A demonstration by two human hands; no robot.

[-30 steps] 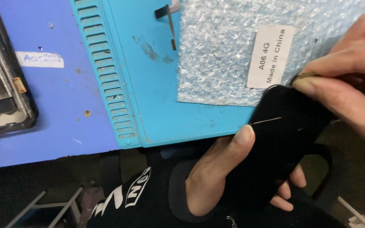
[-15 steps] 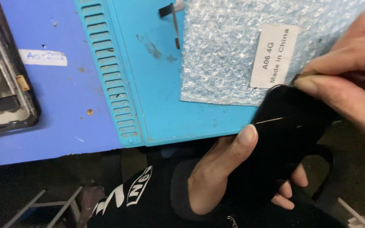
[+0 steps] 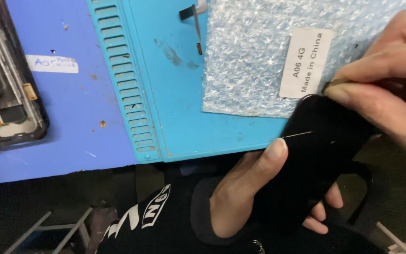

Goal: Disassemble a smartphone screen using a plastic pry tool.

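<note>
A big blue table (image 3: 71,117) filled the left side, and a lighter blue mat (image 3: 175,94) with a row of slots lay on top of it. A sheet of bubble wrap (image 3: 250,61) with a white sticker (image 3: 306,61) sat on the mat. At the far left edge lay an opened dark gadget (image 3: 5,99) with its insides showing.

A flat black phone-shaped thing (image 3: 311,160) was held just off the near edge of the mat, tilted. The left hand (image 3: 245,193) was wrapped around it from below, thumb pressed on top. The right hand (image 3: 386,89) had its fingers pinched tight on the thing's top corner. A small black strip (image 3: 194,19) lay on the mat.
</note>
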